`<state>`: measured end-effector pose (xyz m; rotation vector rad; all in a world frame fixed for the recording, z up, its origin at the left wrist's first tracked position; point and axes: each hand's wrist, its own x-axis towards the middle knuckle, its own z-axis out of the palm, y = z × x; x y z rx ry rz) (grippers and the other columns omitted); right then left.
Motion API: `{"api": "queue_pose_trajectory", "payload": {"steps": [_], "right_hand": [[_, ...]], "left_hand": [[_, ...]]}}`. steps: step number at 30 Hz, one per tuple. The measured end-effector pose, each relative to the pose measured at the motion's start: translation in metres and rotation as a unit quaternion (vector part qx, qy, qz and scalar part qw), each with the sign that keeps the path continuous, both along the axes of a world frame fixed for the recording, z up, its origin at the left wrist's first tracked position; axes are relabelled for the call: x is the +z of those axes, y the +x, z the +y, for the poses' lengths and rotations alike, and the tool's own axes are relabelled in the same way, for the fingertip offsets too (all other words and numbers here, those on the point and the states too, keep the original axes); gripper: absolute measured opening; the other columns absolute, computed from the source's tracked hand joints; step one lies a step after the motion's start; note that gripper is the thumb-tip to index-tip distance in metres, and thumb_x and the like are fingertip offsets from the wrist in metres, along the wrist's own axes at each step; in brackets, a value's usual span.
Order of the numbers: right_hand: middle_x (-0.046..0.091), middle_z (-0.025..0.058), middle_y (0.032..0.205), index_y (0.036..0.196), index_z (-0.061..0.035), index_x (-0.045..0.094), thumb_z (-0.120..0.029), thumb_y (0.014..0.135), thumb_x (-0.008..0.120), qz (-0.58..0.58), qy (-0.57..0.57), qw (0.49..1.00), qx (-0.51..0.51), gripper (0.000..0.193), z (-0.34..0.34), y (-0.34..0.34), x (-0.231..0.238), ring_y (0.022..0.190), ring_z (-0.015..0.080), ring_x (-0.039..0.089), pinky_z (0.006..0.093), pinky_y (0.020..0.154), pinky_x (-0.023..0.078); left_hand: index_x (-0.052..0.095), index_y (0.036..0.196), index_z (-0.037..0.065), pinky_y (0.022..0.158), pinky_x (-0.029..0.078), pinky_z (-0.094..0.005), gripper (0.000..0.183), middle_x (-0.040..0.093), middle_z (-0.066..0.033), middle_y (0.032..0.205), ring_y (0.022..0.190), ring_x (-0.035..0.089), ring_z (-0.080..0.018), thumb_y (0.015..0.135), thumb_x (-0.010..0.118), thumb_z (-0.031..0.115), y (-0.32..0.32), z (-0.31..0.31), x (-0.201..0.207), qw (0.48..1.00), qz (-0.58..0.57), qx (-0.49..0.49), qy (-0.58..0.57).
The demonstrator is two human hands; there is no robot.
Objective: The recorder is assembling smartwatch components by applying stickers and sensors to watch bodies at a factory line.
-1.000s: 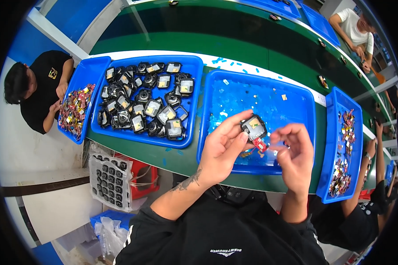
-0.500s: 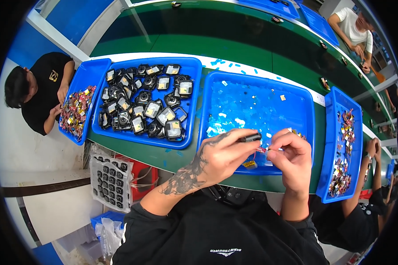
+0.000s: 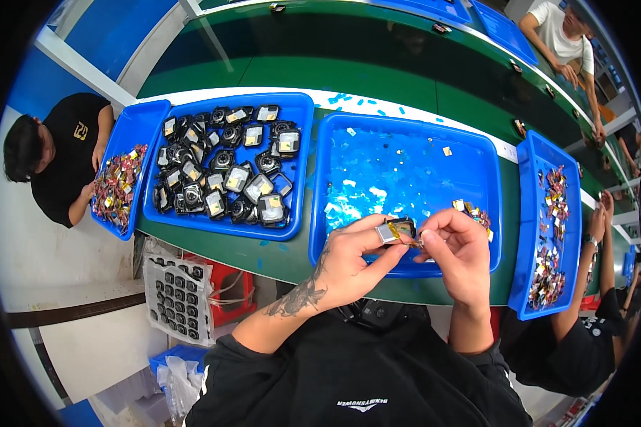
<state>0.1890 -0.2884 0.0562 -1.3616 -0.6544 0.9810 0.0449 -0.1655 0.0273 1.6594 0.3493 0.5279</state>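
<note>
My left hand (image 3: 350, 262) is closed round a small black watch housing (image 3: 408, 225) above the near edge of a blue tray (image 3: 497, 206). A silver rectangular piece like a battery (image 3: 387, 233), with yellow tape beside it, shows at the housing's left side. Thumb and forefinger of my right hand (image 3: 457, 249) pinch together at the housing's lower right corner, where a tiny part meets them; its kind is too small to make out. Bits of blue film (image 3: 377, 167) litter the tray, and small wired parts (image 3: 477, 215) lie near its right side, partly behind my right hand.
Left of my tray stands a blue tray (image 3: 308, 142) of black watch housings (image 3: 238, 176). Narrower blue trays with small wired parts flank both sides (image 3: 167, 107) (image 3: 527, 235). A co-worker (image 3: 71, 153) sits at the left, others at the right. Beyond runs a green belt (image 3: 335, 57).
The watch housing has turned in my left hand, so its silver piece now faces up. The yellow-wrapped part no longer dangles below. My right hand stays pinched close beside it.
</note>
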Motion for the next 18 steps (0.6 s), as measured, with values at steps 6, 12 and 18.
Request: {"api": "queue_pose_trajectory", "payload": {"steps": [6, 12, 18], "right_hand": [[0.058, 0.0023, 0.09, 0.096, 0.0015, 0.057, 0.0, 0.092, 0.06, -0.071, 0.013, 0.997, -0.039, 0.004, 0.0, -0.009, -0.002, 0.083, 0.0069, 0.057, 0.0211, 0.07, 0.05], [0.058, 0.0039, 0.095, 0.102, 0.0003, 0.055, 0.003, 0.09, 0.061, -0.108, 0.027, 0.992, -0.055, 0.014, -0.002, -0.016, -0.011, 0.087, 0.007, 0.057, 0.0206, 0.07, 0.048], [0.061, 0.0053, 0.09, 0.105, 0.0002, 0.051, 0.007, 0.082, 0.07, -0.195, 0.043, 0.971, -0.129, 0.031, 0.008, -0.029, -0.021, 0.079, 0.0091, 0.061, 0.021, 0.067, 0.049]], "left_hand": [[0.068, 0.104, -0.005, 0.078, 0.059, -0.0287, 0.016, 0.065, -0.0147, 0.109, 0.091, 0.068, -0.02, 0.09, 0.062, -0.002, 0.004, -0.006, -0.007, 0.986, -0.001, 0.019, -0.166], [0.065, 0.112, -0.008, 0.083, 0.059, -0.0297, 0.021, 0.064, -0.015, 0.112, 0.098, 0.067, -0.0212, 0.091, 0.06, -0.003, 0.002, 0.001, -0.008, 0.974, 0.071, -0.043, -0.212], [0.058, 0.127, -0.003, 0.092, 0.052, -0.0281, 0.035, 0.063, -0.0117, 0.119, 0.109, 0.062, -0.0164, 0.092, 0.058, -0.004, 0.0, -0.006, -0.001, 0.979, -0.02, -0.011, -0.201]]}}
